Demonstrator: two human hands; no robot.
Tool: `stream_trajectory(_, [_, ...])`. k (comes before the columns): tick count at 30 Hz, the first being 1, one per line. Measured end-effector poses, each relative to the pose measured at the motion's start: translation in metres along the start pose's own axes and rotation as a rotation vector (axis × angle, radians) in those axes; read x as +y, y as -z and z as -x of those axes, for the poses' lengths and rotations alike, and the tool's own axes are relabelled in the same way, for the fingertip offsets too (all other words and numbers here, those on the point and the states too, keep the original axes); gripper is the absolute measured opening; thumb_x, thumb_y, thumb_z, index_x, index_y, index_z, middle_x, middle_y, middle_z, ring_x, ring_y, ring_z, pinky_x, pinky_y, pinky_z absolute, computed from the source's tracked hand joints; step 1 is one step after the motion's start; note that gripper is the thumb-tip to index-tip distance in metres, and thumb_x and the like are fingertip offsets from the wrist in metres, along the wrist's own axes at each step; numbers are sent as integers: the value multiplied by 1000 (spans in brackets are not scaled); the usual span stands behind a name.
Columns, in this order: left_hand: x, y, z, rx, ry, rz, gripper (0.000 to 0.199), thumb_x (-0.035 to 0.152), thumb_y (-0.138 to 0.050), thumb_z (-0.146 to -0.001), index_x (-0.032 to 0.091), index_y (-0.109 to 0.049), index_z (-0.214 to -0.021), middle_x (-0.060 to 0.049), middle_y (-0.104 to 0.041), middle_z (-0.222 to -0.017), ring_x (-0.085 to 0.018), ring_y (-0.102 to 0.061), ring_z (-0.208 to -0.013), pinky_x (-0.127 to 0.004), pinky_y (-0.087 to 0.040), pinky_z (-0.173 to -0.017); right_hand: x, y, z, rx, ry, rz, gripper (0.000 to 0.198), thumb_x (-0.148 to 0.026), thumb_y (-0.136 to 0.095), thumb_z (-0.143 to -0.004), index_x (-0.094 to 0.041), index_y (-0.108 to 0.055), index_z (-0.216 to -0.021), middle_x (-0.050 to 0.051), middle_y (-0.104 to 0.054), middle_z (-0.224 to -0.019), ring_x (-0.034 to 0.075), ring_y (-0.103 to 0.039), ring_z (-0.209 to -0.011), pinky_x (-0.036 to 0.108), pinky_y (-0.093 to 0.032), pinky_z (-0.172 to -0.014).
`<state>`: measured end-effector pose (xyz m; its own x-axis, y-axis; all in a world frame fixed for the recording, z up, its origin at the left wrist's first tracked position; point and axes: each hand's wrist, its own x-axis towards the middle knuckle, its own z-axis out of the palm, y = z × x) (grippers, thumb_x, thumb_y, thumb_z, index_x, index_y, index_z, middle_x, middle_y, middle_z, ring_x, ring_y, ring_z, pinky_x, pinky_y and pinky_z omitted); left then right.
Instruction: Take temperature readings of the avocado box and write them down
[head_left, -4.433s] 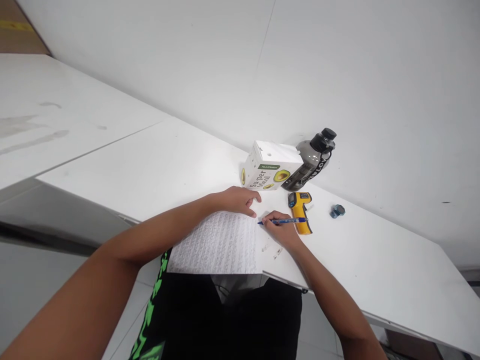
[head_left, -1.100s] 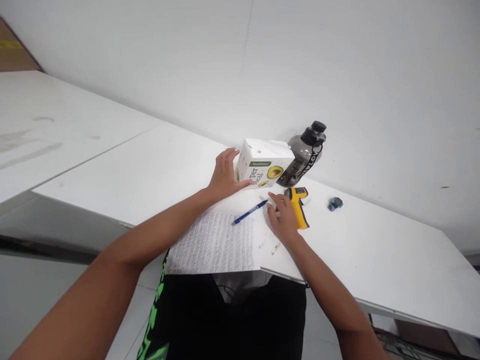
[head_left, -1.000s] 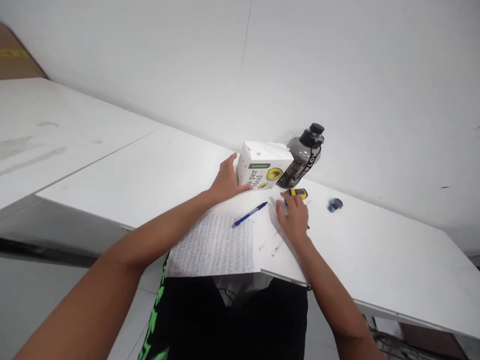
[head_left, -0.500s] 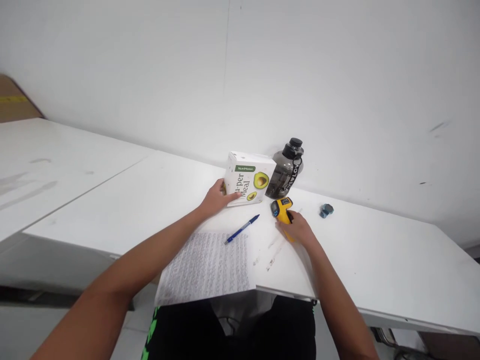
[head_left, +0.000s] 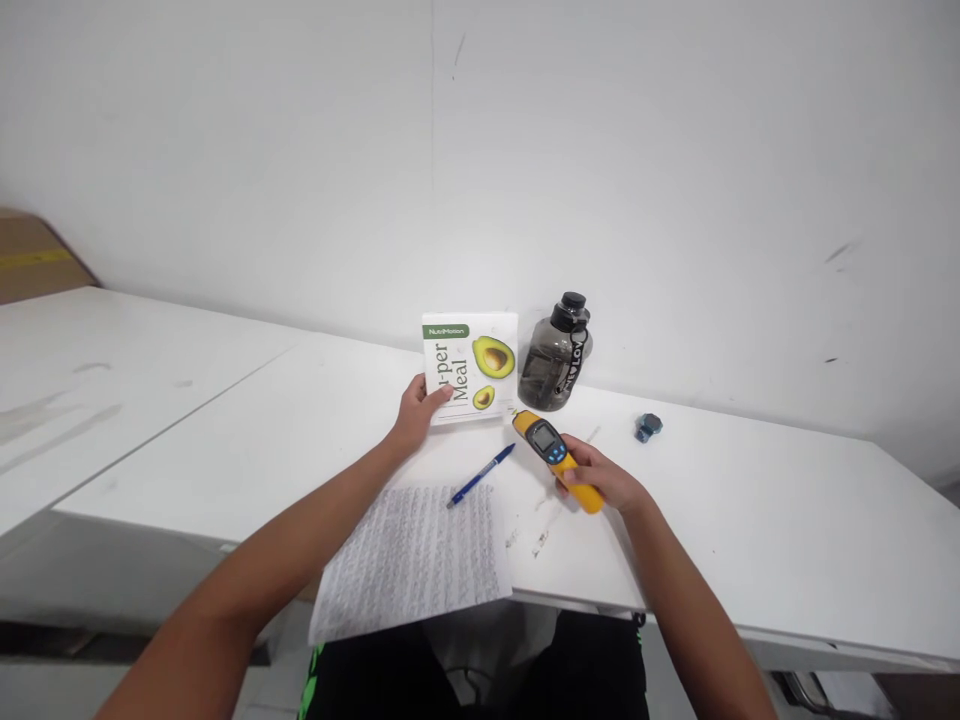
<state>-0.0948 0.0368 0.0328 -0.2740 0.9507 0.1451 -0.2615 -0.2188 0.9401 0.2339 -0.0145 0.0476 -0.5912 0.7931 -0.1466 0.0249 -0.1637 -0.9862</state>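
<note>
My left hand [head_left: 417, 412] grips the lower left side of a white box [head_left: 459, 360] with avocado pictures, its thumb across the front. The box is upright, facing me. In my right hand [head_left: 596, 474] is a yellow infrared thermometer [head_left: 559, 455], wrapped at its handle, its dark screen and blue buttons turned up and its nose pointing toward the box's lower right corner. A blue pen [head_left: 481, 475] lies on the table between both hands, its rear end over a sheet of dense writing [head_left: 412, 560].
A dark translucent water bottle [head_left: 553, 362] stands right of the box, close to the wall. Farther right lies a small blue object [head_left: 648, 427], perhaps a watch. A cardboard box [head_left: 37, 258] is at the far left of the white table [head_left: 765, 520].
My right hand has tilted the thermometer so its screen shows and its nose points to the box. The box has turned to face me more squarely. The view has shifted slightly.
</note>
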Motion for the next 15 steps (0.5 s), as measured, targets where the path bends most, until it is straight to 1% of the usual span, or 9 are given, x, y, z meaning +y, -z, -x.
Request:
stream_trajectory(3, [-3,0,0,49,-8,50,78,69,-91,-56,15,-67,-108,-13,-80,-108,-33,-75,-104,-49,-59,-93,6,-9,-5,-21,113,-88,53,-43,-92,-67,-23,-65,-108,1,-68,-91,16,-64,-70,33,-51,-70])
stream_trajectory(5, [-3,0,0,86,-33,42,77,68,-91,-57,16,-66,-107,-13,-79,-111,-33,-74,-105,-48,-59,-93,10,-15,-8,-15,149,-92,54,-48,-94,-67,-22,-65,-104,2,-70,-88,16,-63,-69,31,-48,-67])
stream_trajectory(7, [-3,1,0,102,-52,3,76,67,-91,-55,16,-64,-106,-13,-78,-112,-32,-74,-106,-47,-59,-93,12,-20,-10,13,169,-81,52,-53,-93,-68,-21,-64,-97,1,-68,-81,14,-59,-65,30,-44,-63])
stream_trajectory(10, [-4,4,2,72,-83,-125,75,64,-90,-58,17,-62,-109,-11,-77,-113,-30,-73,-106,-46,-59,-94,17,-28,-14,140,217,-36,49,-56,-90,-71,-22,-62,-91,-3,-61,-73,12,-52,-59,29,-43,-60])
stream_trajectory(13, [-6,6,7,-12,-115,-300,71,59,-89,-65,19,-62,-118,-11,-76,-117,-29,-73,-109,-46,-59,-97,19,-34,-18,301,256,45,49,-55,-91,-68,-23,-60,-89,-4,-59,-70,12,-50,-57,30,-44,-58])
stream_trajectory(15, [-8,6,12,-77,-114,-358,70,58,-87,-69,19,-62,-121,-11,-76,-121,-30,-73,-111,-47,-59,-98,20,-35,-19,373,260,91,50,-54,-91,-66,-23,-60,-89,-4,-59,-69,13,-50,-58,30,-44,-57])
